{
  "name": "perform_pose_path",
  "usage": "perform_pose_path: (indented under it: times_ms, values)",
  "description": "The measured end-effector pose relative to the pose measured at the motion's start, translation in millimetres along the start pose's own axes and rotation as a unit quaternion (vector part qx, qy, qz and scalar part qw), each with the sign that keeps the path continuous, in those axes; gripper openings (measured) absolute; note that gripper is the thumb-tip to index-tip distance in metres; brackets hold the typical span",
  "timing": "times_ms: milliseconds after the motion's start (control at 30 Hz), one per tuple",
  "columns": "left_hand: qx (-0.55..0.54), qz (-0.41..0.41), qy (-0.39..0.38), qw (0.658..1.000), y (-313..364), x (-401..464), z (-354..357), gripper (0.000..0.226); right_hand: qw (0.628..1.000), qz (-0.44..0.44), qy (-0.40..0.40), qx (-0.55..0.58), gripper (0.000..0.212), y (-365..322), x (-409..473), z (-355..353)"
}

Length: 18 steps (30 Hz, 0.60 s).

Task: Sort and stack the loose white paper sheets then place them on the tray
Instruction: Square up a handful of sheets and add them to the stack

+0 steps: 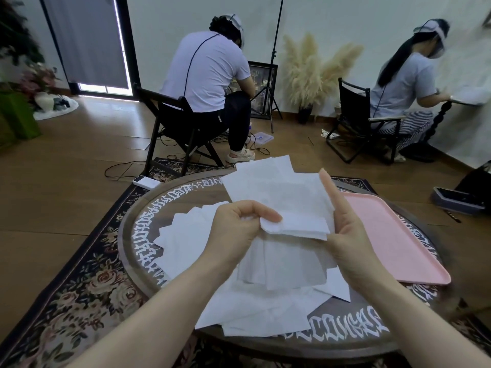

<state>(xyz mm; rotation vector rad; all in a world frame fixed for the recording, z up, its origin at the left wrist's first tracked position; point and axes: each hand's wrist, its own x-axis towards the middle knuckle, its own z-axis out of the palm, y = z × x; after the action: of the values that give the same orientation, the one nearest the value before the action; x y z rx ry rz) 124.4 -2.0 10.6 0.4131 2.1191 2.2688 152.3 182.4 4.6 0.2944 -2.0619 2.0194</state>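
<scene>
Paper in hand: a bundle of thin white paper sheets (279, 197) is held up over the round dark wooden table with white lettering (148, 216), fanned unevenly, its far corners splayed out beyond the fingertips
Left hand (239, 229): fingers curled, thumb pressed on top, pinching the near left corner of the bundle
Right hand (348, 235): palm against the bundle's right edge, index finger straight and raised along it; the other fingers sit behind the paper, so how far they curl I cannot tell
Loose pile (255, 296): many more white sheets lie overlapping on the table, directly beneath both hands and spreading left of the left fingers and toward the near table edge
Tray (398, 235): the flat pink plastic tray sits on the table just right of the right hand, bare, nothing placed on it yet
Slip risk: the hold is on one corner only, so in my judgement the unaligned outer sheets could slide free and drop back among the loose ones
Crease risk: squaring such soft sheets with a hard push from the right palm could buckle them
Overhang risk: the nearest loose sheets reach the table's near rim; a sweep of the forearms may push them off onto the floral rug (87, 288)
Open room: free air above the pile and a short unobstructed path rightward from the right fingers to the tray
Tray edge: its near right corner lies close to the table rim, so a stack set down off-centre might hang over
</scene>
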Motion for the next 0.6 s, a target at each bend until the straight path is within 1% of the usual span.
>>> perform_pose_path:
  times_ms: [67,100,167,233,267,333,367,467,533,600]
  values:
    - [-0.013,0.001,0.006,1.0,0.7,-0.3,0.3,0.046,1.0,-0.004,-0.011,0.005,0.078,-1.7,-0.6,-0.9]
    - [-0.02,0.001,0.009,1.0,1.3,-0.7,0.7,0.045,1.0,0.003,-0.018,0.003,0.069,-2.7,-0.9,-0.8]
    - [-0.038,0.004,0.019,0.999,1.8,-0.9,1.8,0.042,0.999,0.017,-0.026,-0.016,0.046,-2.4,-1.2,-0.2]
    - [-0.06,0.004,0.023,0.998,1.8,-0.7,2.8,0.047,0.999,0.03,-0.003,-0.013,0.025,-2.2,-2.3,2.2]
    - [-0.074,0.0,0.022,0.997,1.6,-0.7,2.9,0.052,0.999,0.034,0.015,-0.007,0.02,-1.2,-2.1,2.2]
    - [-0.097,-0.01,0.017,0.995,0.9,-0.7,3.0,0.057,0.999,0.035,0.041,0.0,0.016,0.6,-0.8,1.0]
    - [-0.105,-0.013,0.015,0.994,0.2,-0.6,3.1,0.055,0.998,0.037,0.048,0.005,0.016,0.0,-0.4,1.1]
    - [-0.104,-0.012,0.006,0.994,-0.7,-0.4,2.8,0.043,0.997,0.043,0.06,0.015,0.018,-1.5,0.1,1.4]
    - [-0.095,-0.002,-0.006,0.995,0.2,-0.4,1.6,0.033,0.997,0.046,0.063,0.018,0.013,-2.9,0.2,2.0]
    - [-0.095,-0.004,-0.013,0.995,2.1,-0.5,0.2,0.023,0.997,0.048,0.062,0.012,0.013,-3.4,0.0,0.9]
